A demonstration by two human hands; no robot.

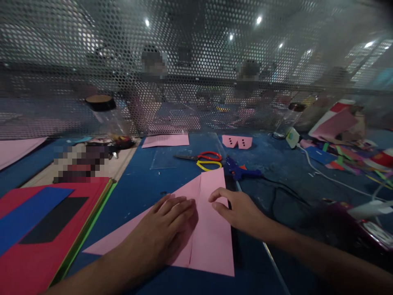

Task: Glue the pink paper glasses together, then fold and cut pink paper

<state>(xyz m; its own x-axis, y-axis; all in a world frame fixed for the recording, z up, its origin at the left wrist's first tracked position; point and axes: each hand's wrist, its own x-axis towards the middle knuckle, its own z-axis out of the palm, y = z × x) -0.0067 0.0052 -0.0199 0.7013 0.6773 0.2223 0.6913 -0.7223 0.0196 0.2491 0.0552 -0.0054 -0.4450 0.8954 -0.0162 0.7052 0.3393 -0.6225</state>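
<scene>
A folded sheet of pink paper [213,241] lies on the blue table, with a crease running up its middle and a long point reaching to the left. My left hand [170,223] rests flat on the paper's left part, fingers stretched and close together. Over the right strip of the sheet is my right hand [238,207], its thumb and index finger curled with a gap between them and nothing held. Just beyond the paper lie scissors [209,166] with red and yellow handles. A blue glue gun [241,170] is beside them, its dark cord trailing right.
Coloured card sheets [92,209] are stacked at left. Behind are a pink strip [167,140], a small pink cutout [237,141] with black squares, and two clear jars [106,119]. Paper scraps [334,157] and a white cable [319,174] lie right. A perforated metal screen [196,94] closes the back.
</scene>
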